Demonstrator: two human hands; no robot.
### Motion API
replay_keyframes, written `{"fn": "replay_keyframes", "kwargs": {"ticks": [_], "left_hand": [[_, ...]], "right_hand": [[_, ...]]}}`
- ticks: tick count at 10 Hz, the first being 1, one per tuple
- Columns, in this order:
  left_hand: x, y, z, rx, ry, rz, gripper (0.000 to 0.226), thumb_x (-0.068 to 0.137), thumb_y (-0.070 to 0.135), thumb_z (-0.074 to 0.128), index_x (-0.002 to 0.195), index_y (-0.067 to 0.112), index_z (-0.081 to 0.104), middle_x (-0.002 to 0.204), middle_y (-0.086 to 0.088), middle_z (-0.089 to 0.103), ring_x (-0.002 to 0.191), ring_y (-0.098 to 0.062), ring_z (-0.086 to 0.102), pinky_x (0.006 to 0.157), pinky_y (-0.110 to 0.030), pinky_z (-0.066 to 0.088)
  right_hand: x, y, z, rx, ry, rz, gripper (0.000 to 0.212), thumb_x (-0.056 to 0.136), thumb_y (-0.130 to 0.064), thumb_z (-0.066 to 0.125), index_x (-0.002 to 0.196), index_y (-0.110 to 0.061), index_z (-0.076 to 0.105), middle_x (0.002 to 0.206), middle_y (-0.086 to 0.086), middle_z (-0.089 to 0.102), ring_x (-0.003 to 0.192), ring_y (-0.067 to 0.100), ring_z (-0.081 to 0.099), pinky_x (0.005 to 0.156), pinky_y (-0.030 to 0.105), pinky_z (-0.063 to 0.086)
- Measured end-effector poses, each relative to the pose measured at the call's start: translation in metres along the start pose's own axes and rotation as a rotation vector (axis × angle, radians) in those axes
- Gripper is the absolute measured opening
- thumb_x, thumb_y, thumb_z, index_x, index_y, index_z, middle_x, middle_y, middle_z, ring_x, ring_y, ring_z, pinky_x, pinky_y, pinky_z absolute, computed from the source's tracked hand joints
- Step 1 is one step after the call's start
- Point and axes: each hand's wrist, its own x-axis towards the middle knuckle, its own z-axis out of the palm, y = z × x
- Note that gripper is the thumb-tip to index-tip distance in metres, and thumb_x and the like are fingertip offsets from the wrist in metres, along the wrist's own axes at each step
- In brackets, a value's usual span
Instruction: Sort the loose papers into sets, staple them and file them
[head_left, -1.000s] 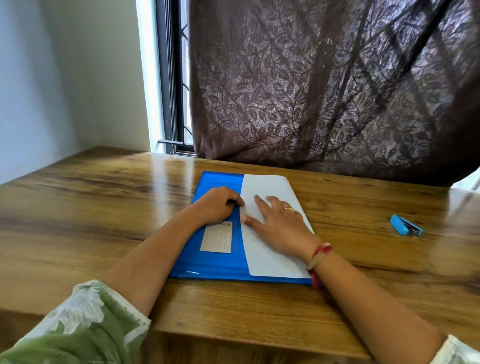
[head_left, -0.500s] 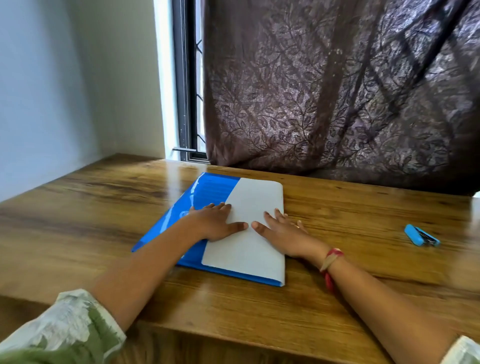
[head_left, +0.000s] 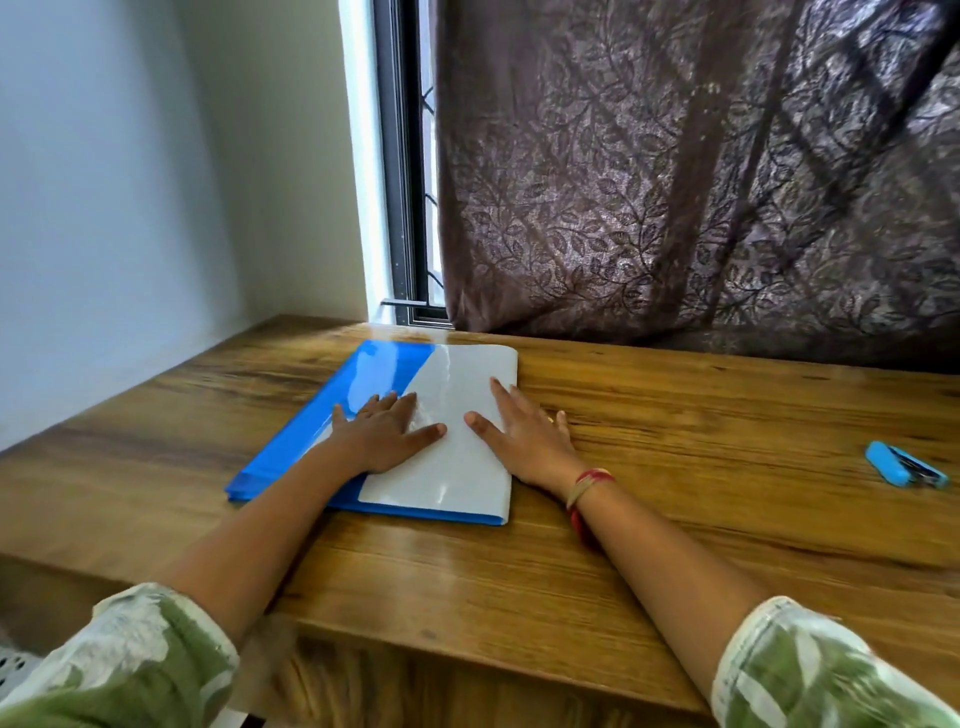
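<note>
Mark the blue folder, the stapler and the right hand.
blue folder (head_left: 291, 462): head view, bare blue cover near its left corner.
stapler (head_left: 905, 464): head view, middle of its blue body.
right hand (head_left: 524, 436): head view, back of the hand.

A blue folder (head_left: 291, 457) is lying closed on the wooden table (head_left: 675, 519), its right part showing white paper (head_left: 457, 457) under a glossy cover. The left hand (head_left: 387, 434) is resting flat on it, fingers straight, across the line between blue and white. The right hand (head_left: 524, 434) is lying flat on the folder's right edge, partly on the table. A blue stapler (head_left: 905, 465) is sitting well apart, at the right. A brown leaf-patterned curtain (head_left: 701, 171) is hanging behind the table.
</note>
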Motion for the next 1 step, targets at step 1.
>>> {"fn": "replay_keyframes", "kwargs": {"ticks": [1], "left_hand": [[0.0034,0.0058,-0.0033,-0.095,0.263,0.058,0.075,0.088,0.071,0.036,0.15,0.032,0.023,0.16,-0.003,0.016,0.148,-0.025,0.01,0.115,-0.062,0.006]], "right_hand": [[-0.0011,0.0023,-0.0052,0.142,0.303,-0.029,0.069,0.093,-0.066,0.028,0.15,-0.031,0.016,0.153,0.001,0.028,0.138,0.025,0.032,0.114,0.061,0.014]]}}
